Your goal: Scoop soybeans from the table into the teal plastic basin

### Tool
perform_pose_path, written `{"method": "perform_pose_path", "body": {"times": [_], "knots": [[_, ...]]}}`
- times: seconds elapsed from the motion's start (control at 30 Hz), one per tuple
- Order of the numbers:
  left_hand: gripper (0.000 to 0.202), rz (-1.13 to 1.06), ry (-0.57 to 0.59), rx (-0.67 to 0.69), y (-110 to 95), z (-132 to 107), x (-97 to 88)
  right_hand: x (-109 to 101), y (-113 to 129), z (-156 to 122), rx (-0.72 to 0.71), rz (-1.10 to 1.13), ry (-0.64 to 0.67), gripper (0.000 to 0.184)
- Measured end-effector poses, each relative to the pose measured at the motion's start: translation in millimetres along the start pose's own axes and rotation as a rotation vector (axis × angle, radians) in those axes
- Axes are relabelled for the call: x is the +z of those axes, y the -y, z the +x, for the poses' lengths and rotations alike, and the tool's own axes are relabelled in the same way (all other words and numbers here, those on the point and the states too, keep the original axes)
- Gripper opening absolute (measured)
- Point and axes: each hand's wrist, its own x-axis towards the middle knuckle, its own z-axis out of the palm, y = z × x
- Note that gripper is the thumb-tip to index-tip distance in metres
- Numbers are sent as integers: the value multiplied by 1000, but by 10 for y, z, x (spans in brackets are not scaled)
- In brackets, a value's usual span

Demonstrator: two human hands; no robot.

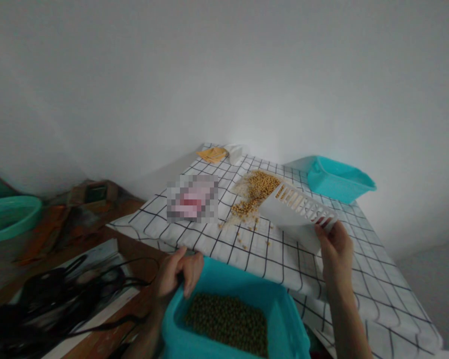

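Note:
My right hand [335, 247] grips the near end of a white slotted plastic basket [295, 212]. The basket is tipped away from me and its far end rests on the checked cloth [284, 259]. Yellow beans [254, 192] lie in a heap at its mouth, with a few scattered nearer me. My left hand [177, 274] is closed over the far left rim of a teal tub [284, 319] in front of me. That tub holds small green beans [228, 321].
A second teal tub [338, 179] stands at the far right of the table by the wall. A yellow packet [212, 154] and a small white box [235, 153] lie at the far edge. Black cables [60, 294] and a green basin [7, 217] sit to the left.

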Motion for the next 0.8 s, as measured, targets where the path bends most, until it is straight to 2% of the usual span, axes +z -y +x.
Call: {"method": "perform_pose_path", "body": {"times": [0.1, 0.2, 0.3, 0.53, 0.8], "knots": [[71, 32, 0, 13, -12, 5, -4, -32, 58, -79, 3, 55, 15, 24], [70, 41, 6, 12, -18, 4, -13, -128, 141, -189, -18, 96, -30, 20], [70, 24, 2, -9, -7, 1, -13, -287, 195, -301, -34, 117, -105, 16], [69, -54, 34, 1, 26, 4, 41, -656, 206, -574, 68, 107, -189, 14], [67, -90, 40, -30, 66, -4, 106, -793, 215, -760, 140, 102, -257, 16]]}}
